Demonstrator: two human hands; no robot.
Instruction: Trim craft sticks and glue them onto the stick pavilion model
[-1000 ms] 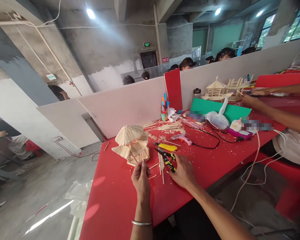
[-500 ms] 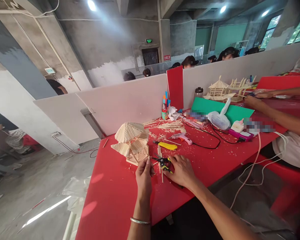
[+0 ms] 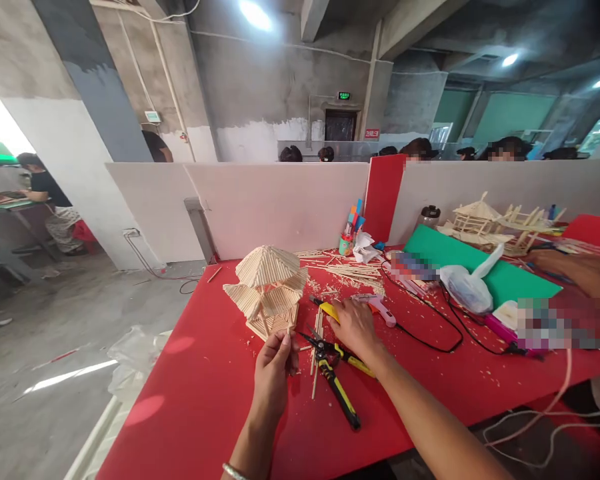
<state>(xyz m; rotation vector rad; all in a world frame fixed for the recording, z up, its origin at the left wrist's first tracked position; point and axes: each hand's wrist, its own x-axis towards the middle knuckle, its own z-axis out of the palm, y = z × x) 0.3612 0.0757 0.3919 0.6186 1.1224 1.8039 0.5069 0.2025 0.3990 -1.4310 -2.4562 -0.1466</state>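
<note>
A small pavilion model [image 3: 269,287] built of wooden sticks stands on the red table [image 3: 205,400]. My left hand [image 3: 275,363] is just in front of its base, fingers pinched on a small wooden stick. My right hand [image 3: 355,327] lies palm down with its fingers stretched out onto a yellow utility knife [image 3: 330,311], beside a pink glue gun [image 3: 380,307]. Black and yellow pliers [image 3: 336,380] lie loose on the table between my hands, next to a few loose sticks [image 3: 316,347].
A white partition [image 3: 280,207] runs along the table's far edge, with a cup of pens [image 3: 347,240] against it. To the right lie a green board [image 3: 480,267], a plastic bag [image 3: 463,287], black cable [image 3: 430,333], another stick model [image 3: 485,223] and a co-worker's arm [image 3: 580,267].
My right hand let go of the pliers, which now lie on the table, and reached forward onto the yellow knife. The left hand kept its pinch by the model. The view swung left.
</note>
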